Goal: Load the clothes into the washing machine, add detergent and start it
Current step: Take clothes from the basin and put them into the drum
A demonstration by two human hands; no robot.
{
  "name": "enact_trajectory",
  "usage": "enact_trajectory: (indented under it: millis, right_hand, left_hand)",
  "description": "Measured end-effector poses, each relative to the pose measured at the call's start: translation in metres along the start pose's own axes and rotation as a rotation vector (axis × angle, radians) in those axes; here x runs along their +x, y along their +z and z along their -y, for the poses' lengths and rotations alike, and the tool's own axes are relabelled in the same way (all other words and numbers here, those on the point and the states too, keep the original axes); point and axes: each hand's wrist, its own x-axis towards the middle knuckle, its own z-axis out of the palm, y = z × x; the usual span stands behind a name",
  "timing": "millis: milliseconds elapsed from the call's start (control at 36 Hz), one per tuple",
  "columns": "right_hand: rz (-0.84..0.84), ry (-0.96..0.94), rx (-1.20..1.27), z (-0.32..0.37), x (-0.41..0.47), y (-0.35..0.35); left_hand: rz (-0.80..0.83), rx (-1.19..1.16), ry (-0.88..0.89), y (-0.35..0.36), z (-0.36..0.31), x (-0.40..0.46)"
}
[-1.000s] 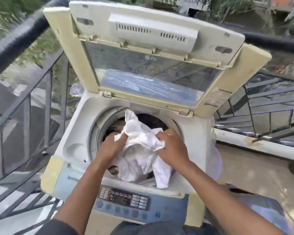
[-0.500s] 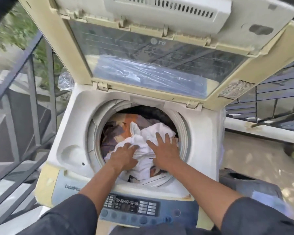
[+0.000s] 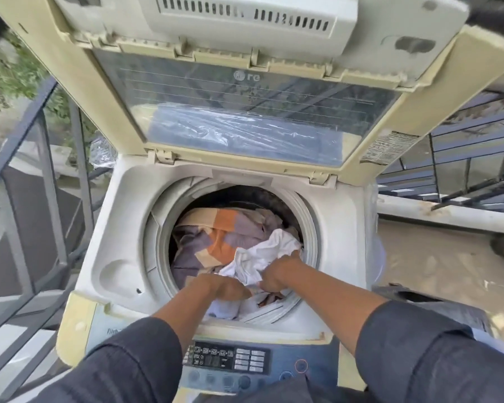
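A top-loading washing machine (image 3: 120, 228) stands in front of me with its lid (image 3: 245, 112) raised. Inside the drum lies an orange, purple and beige patterned cloth (image 3: 216, 237), and a white cloth (image 3: 262, 254) is bunched on top at the right. Both my hands are down in the drum opening. My right hand (image 3: 277, 271) grips the white cloth from its near side. My left hand (image 3: 224, 286) is curled on the near edge of the same white cloth, its fingers partly hidden. The control panel (image 3: 230, 359) sits at the machine's front edge.
A metal railing (image 3: 41, 175) runs close along the left of the machine. More railing (image 3: 463, 170) and a low white ledge stand at the right. A dark container (image 3: 437, 309) sits beside the machine at the lower right, on a sandy floor.
The white cloth went from held above the opening down into the drum. My hands pressed flat on it, then closed on it, shifting toward the right and near side.
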Motion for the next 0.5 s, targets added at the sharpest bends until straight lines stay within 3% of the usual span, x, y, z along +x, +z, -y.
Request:
enact_trajectory:
  millis: [222,500]
  right_hand:
    - [-0.407,-0.17,0.38,-0.025,-0.063,-0.012]
    - [-0.919,-0.17,0.891,-0.09,-0.151,0.023]
  left_hand:
    - [-0.407,-0.088,0.112,-0.017,-0.01,-0.048]
    - [-0.681,-0.301,0.356,-0.016,-0.077,-0.097]
